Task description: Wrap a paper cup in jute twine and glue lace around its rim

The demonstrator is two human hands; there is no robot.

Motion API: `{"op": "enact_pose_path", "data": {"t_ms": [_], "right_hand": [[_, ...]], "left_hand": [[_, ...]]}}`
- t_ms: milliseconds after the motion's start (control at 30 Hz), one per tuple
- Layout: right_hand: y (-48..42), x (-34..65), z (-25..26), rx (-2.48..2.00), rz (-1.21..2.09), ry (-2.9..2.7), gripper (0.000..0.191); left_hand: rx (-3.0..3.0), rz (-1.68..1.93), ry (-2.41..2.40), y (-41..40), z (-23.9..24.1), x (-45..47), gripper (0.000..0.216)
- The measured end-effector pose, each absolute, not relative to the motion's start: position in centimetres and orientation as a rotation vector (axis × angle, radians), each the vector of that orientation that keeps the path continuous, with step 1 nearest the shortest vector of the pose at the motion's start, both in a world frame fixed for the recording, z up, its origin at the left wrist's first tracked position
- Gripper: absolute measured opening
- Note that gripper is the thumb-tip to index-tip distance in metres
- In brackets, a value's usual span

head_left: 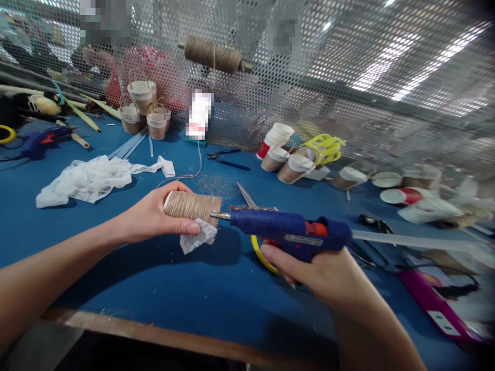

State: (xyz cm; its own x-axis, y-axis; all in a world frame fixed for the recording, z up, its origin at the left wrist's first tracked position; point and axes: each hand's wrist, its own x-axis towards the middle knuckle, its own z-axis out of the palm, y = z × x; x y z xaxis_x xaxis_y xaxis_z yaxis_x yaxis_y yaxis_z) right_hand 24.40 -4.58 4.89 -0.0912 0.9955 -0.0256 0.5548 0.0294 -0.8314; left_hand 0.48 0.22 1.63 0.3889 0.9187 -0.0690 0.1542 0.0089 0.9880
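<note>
My left hand (160, 211) grips a paper cup wrapped in brown twine (189, 205), held on its side above the blue table. A scrap of white lace (199, 237) hangs at the cup's lower side, with my thumb pressed on its edge. My right hand (305, 265) is closed around the handle of a blue glue gun (270, 224). The gun's metal nozzle (220, 216) points left and is at the twine near the cup's right end. A clear glue stick (386, 238) sticks out of its back. Yellow-handled scissors (247, 196) lie behind, partly hidden by the gun.
Crumpled white lace (88, 178) lies to the left. Finished twine cups (141, 98) stand stacked behind it. Pliers (230, 159) and more cups (296, 167) sit farther back. A purple power strip (433, 304) with cables is at the right. A twine spool (212, 54) hangs on the mesh.
</note>
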Motion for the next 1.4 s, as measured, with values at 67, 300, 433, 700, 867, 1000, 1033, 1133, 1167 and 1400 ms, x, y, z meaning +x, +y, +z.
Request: {"op": "enact_pose_path", "data": {"t_ms": [67,300,433,700,867,1000,1033,1133,1167,1400], "right_hand": [[-4.59,24.44,4.88,-1.578,0.952,-1.716,0.019],[-4.68,24.35,5.16,-1.575,0.941,-1.748,0.02],[-4.68,24.32,5.14,-1.596,0.953,-1.739,0.022],[-4.82,24.31,5.0,-1.595,0.953,-1.749,0.021],[-4.72,24.46,5.01,-1.579,0.958,-1.758,0.019],[-4.45,24.68,4.94,-1.538,0.968,-1.784,0.021],[-4.39,24.73,4.92,-1.534,0.973,-1.793,0.022],[-4.22,24.81,4.91,-1.537,0.961,-1.782,0.02],[-4.17,24.82,4.93,-1.541,0.952,-1.77,0.018],[-4.39,24.71,5.24,-1.594,0.922,-1.775,0.023]], "left_hand": [[1.445,0.803,1.033,0.32,1.6,0.45,0.048],[1.349,0.814,1.007,0.36,1.58,0.47,0.046],[1.366,0.823,1.012,0.31,1.62,0.51,0.046],[1.472,0.826,1.043,0.2,1.63,0.55,0.049],[1.57,0.925,1.033,0.04,1.5,0.44,0.053],[1.663,0.98,1.036,0.01,1.3,0.34,0.056],[1.683,0.986,1.034,0.01,1.24,0.32,0.057],[1.745,0.988,1.041,0.01,1.09,0.25,0.057],[1.764,0.986,1.047,0.01,1.06,0.24,0.057],[1.777,1.01,1.05,0.15,0.95,0.13,0.057]]}}
